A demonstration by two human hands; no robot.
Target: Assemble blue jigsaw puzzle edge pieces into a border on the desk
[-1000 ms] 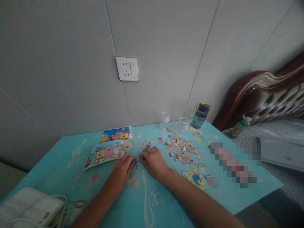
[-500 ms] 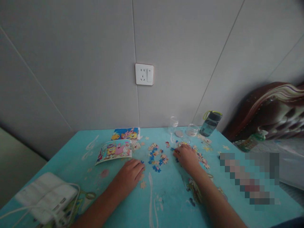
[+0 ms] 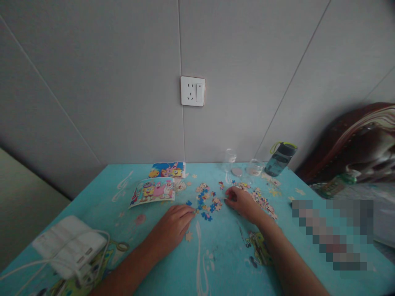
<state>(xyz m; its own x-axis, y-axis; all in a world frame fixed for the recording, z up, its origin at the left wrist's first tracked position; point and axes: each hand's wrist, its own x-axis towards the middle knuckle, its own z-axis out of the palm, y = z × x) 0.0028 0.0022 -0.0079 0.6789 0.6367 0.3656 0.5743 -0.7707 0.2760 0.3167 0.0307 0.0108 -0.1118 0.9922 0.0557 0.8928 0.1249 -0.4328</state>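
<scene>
Head view shows the puzzle barely begun: between the hands lies a small cluster of blue and pale pieces, loosely grouped and, as far as can be told, not yet locked into a picture, while a larger heap of unsorted pieces lies just past the right hand, toward the bottle. Most of the work looks left to do. The left hand rests palm-down on the table, fingers loosely curled, its fingertips touching or just beside the cluster's near edge; whether it pinches a piece cannot be told. The right hand lies with fingertips pointing left toward the cluster, seemingly pinched on a piece, though that is too small to confirm. The cluster runs roughly front to back, tilting slightly right. Two reference cards lie flat to the left, long axes across the table, pictures facing up. A single piece lies apart, near the left wrist.
</scene>
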